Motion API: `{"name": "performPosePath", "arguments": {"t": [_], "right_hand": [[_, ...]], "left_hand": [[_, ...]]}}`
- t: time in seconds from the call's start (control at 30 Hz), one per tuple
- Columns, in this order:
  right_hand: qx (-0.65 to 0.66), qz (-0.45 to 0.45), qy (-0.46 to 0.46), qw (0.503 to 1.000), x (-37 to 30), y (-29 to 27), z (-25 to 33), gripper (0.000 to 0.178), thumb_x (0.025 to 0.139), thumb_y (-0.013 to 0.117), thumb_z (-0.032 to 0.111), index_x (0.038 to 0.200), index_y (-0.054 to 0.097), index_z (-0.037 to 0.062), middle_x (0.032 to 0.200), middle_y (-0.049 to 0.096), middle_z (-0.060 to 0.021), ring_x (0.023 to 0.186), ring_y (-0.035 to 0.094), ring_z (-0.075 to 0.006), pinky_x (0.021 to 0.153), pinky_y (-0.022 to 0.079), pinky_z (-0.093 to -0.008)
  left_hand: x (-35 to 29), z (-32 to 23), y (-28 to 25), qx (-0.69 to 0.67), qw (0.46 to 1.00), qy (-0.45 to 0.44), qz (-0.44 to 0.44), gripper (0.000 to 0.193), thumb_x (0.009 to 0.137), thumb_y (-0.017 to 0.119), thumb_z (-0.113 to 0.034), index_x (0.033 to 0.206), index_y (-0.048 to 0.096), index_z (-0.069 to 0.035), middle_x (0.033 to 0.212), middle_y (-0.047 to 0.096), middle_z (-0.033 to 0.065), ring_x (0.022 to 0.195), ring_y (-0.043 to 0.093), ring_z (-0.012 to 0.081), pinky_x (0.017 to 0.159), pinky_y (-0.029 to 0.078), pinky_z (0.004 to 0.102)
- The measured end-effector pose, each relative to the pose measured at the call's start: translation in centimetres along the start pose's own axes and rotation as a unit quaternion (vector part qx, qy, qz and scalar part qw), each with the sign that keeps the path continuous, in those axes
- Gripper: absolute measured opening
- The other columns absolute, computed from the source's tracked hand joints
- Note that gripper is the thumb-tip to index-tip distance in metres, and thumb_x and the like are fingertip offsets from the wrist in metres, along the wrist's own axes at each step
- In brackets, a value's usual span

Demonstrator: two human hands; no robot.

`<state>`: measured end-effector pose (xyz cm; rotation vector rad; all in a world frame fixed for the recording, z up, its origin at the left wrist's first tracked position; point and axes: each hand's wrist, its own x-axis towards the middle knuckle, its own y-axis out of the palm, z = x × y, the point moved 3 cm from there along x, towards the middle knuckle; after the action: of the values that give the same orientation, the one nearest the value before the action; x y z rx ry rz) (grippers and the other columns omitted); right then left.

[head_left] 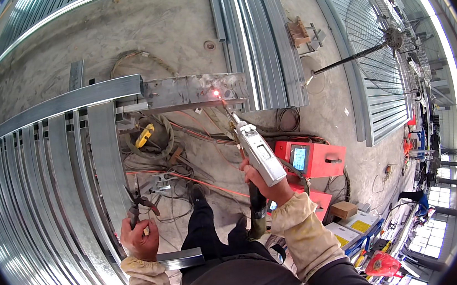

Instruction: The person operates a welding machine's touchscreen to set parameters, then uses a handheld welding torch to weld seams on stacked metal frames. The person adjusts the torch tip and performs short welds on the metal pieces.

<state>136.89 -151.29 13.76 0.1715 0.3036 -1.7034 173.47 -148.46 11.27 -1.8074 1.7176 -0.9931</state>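
My right hand [271,187] is closed round the grip of a silver handheld laser welding gun [260,153]. The gun's copper-coloured tip [224,104] points at a scuffed steel beam [189,84], and a bright red spot glows on the beam just beyond it. Whether the tip touches the metal I cannot tell. At the left, my left hand [140,242] grips a pair of pliers [139,201] over the galvanized tubes. One plier handle sticks out to the right, away from the fingers.
Galvanized tubes [61,160] fill the left side, and more long profiles [262,39] lie at the top. Red machines [325,159] with screens stand at the right. Cables, an orange hose [210,184] and a yellow tool [145,135] lie about the floor. A large fan [393,39] stands farther right.
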Motion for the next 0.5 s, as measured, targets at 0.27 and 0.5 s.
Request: {"name": "performPosePath", "arguments": {"t": [0.27,0.5], "right_hand": [[0.011,-0.030,-0.027,0.999,0.0,0.0,-0.6,0.036,0.096,0.060,0.005,0.131,0.052,-0.0018,0.097,0.064,-0.0064,0.076,0.062,-0.0119,0.067,0.053,-0.0275],[0.075,0.000,0.014,0.997,-1.9,-1.0,1.2,0.023,0.098,0.062,0.015,0.114,0.061,-0.0018,0.088,0.063,-0.0068,0.075,0.062,-0.0138,0.071,0.052,-0.0293]], "left_hand": [[-0.2,0.2,0.2,0.012,1.000,-0.001,-0.003,0.011,0.074,0.080,-0.006,0.077,0.069,-0.006,0.076,0.051,0.0090,0.062,0.055,0.0279,0.053,0.040,0.0374],[-0.3,0.2,0.3,0.019,1.000,-0.006,-0.011,0.014,0.072,0.081,-0.006,0.077,0.068,-0.009,0.075,0.053,0.0098,0.062,0.056,0.0310,0.053,0.042,0.0407]]}}
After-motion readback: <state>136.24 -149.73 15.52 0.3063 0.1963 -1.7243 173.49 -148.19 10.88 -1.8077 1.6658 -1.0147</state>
